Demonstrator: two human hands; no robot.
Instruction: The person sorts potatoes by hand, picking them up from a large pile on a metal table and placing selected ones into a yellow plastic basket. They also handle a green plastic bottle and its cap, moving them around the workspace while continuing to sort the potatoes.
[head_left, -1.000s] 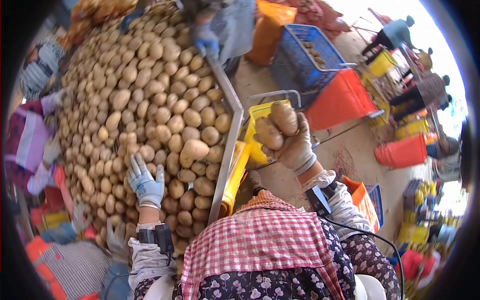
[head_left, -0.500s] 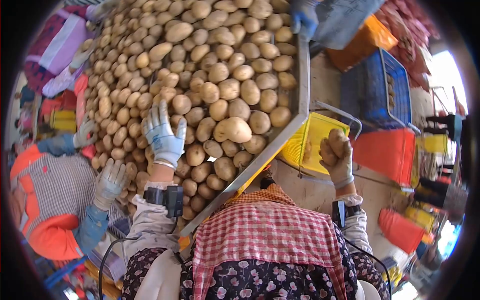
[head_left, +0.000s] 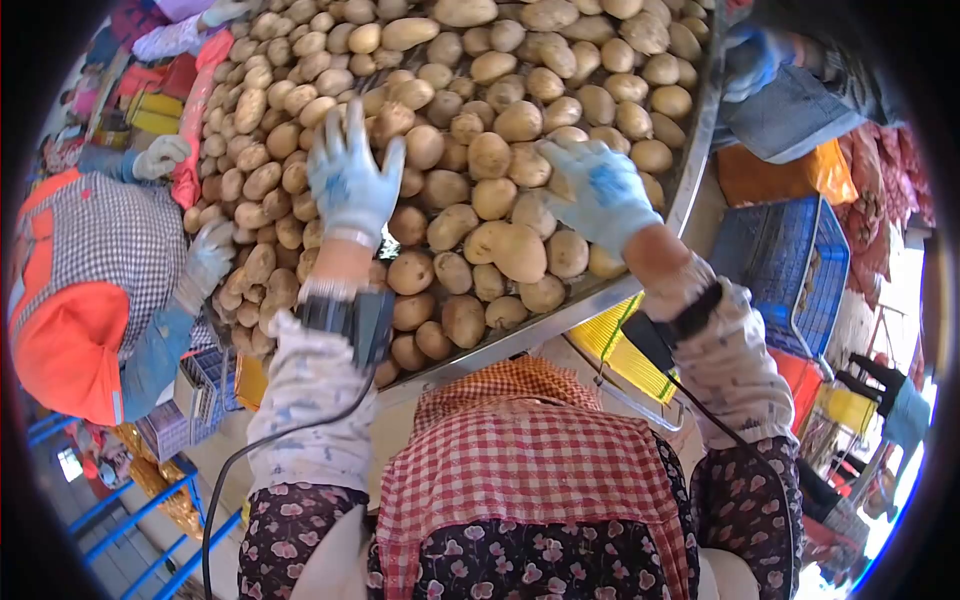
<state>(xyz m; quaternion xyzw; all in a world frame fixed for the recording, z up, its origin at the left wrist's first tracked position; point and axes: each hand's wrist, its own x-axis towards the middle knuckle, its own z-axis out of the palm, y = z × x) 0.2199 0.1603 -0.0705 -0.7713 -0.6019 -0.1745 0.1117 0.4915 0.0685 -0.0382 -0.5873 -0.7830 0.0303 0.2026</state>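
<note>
Potatoes (head_left: 490, 157) of many sizes cover a metal-edged sorting table (head_left: 688, 185) in front of me. My left hand (head_left: 352, 182), in a white and blue glove, lies with fingers spread on the potatoes at the left middle. It grips nothing. My right hand (head_left: 606, 196), gloved alike, reaches over the potatoes near the table's right edge. Its fingers are stretched out to the left and touch or hover just above them; no held potato shows. A knobby double potato (head_left: 508, 250) lies between my hands, closer to me.
Below the table's edge stands a yellow basket (head_left: 625, 345). A blue crate (head_left: 790, 265) and an orange bag (head_left: 800, 175) are further right. A co-worker in a checked apron (head_left: 95, 250) works at left; another person's blue glove (head_left: 755, 62) is at upper right.
My right hand has come from above the yellow basket, where it held potatoes, to the pile, and those potatoes are out of it. My left hand stays spread. The view has shifted.
</note>
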